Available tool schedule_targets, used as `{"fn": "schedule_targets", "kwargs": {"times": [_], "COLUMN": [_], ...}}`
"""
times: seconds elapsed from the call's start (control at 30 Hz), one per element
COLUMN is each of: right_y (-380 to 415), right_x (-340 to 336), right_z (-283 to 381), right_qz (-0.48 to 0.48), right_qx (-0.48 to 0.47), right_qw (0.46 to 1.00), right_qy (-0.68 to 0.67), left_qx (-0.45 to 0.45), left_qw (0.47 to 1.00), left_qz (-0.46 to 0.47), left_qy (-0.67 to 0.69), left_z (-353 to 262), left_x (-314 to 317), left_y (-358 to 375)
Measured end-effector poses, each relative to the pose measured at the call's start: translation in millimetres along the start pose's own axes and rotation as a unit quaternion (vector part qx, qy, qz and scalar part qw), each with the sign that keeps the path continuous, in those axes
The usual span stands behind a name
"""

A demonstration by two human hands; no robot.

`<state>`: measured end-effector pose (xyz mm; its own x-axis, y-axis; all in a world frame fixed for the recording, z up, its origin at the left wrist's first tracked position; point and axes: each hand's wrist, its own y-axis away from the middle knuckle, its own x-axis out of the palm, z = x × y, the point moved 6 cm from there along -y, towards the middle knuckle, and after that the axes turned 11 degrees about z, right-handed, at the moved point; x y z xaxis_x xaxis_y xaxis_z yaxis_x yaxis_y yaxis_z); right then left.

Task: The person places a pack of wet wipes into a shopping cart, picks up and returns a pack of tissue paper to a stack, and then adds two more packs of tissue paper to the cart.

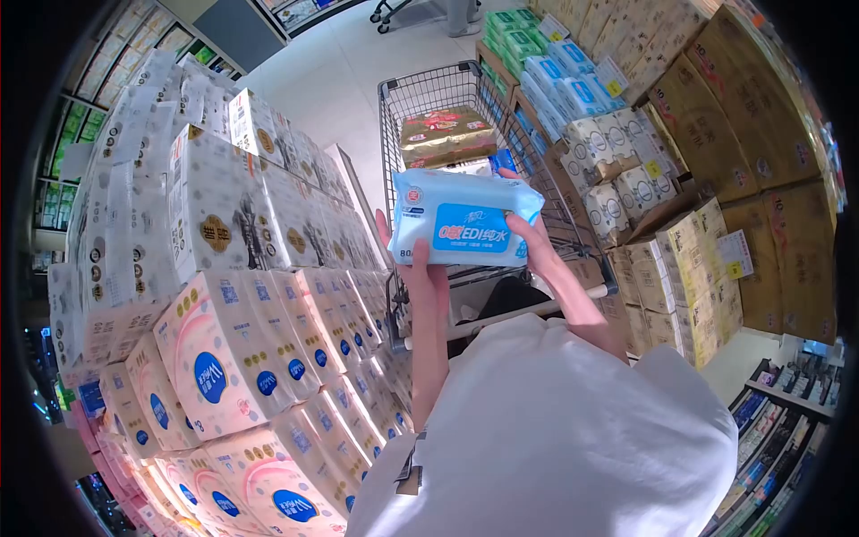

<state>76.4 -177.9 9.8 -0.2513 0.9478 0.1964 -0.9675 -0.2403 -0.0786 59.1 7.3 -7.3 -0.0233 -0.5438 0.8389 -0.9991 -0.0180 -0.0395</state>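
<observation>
A light blue pack of wet wipes (465,192) is held up in front of me, its printed label facing me. My left hand (419,259) grips its left end, with the thumb on the front and fingers behind. At the right end, my right hand (532,246) grasps it, thumb on the front by the label; its other fingers are mostly hidden. Just beyond the pack stands a wire shopping cart (390,107). Inside the cart lies a gold-wrapped package (447,134), with a partly covered blue and white item (501,163) nearer me.
Stacked tissue packs (215,349) rise closely along the left. To the right, blue wipes packs (568,80), green packs (514,36) and round-patterned packs (617,143) sit near tall gold cartons (734,98). Pale floor (327,85) runs ahead on the cart's left side.
</observation>
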Motion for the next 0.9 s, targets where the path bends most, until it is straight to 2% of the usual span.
{"fn": "schedule_targets", "kwargs": {"times": [0.07, 0.1, 0.17, 0.27, 0.53, 0.7, 0.77, 0.8, 0.87, 0.9], "right_y": [-8.1, 29.4, 25.8, 22.1, 11.8, 16.4, 19.5, 21.4, 30.0, 34.1], "right_x": [-3.4, 7.7, 10.3, 6.6, -7.3, -20.2, -27.4, -31.7, -44.4, -49.6], "right_z": [-1.2, 4.8, 14.0, 15.9, 23.9, 17.5, 15.0, 13.7, 3.9, -1.1], "right_qz": [0.0, -0.016, -0.016, -0.006, 0.004, -0.04, -0.055, -0.066, -0.097, -0.124], "right_qx": [-0.016, 0.022, 0.008, -0.011, -0.03, -0.021, -0.02, -0.02, -0.003, 0.015], "right_qw": [0.996, 0.995, 0.984, 0.981, 0.981, 0.979, 0.978, 0.977, 0.966, 0.953], "right_qy": [-0.084, -0.092, -0.178, -0.191, -0.191, -0.198, -0.199, -0.2, -0.238, -0.275], "left_qx": [0.04, 0.012, 0.034, 0.039, 0.052, 0.028, 0.03, 0.027, -0.017, -0.02], "left_qw": [0.998, 0.999, 0.996, 0.99, 0.985, 0.979, 0.964, 0.963, 0.997, 0.997], "left_qz": [0.038, 0.006, 0.041, 0.049, 0.063, 0.063, 0.127, 0.129, 0.035, 0.04], "left_qy": [-0.041, -0.04, -0.069, -0.125, -0.154, -0.194, -0.233, -0.234, -0.066, -0.066], "left_z": [-9.9, -14.0, -18.1, -25.6, -18.1, -11.5, -9.0, -3.5, 23.9, 36.2], "left_x": [18.9, 27.4, 40.9, 55.0, 60.4, 61.0, 67.8, 63.1, 23.4, -2.4], "left_y": [-1.2, 35.7, 32.5, 28.8, 13.8, 7.6, 4.3, -1.5, -18.2, -23.8]}}
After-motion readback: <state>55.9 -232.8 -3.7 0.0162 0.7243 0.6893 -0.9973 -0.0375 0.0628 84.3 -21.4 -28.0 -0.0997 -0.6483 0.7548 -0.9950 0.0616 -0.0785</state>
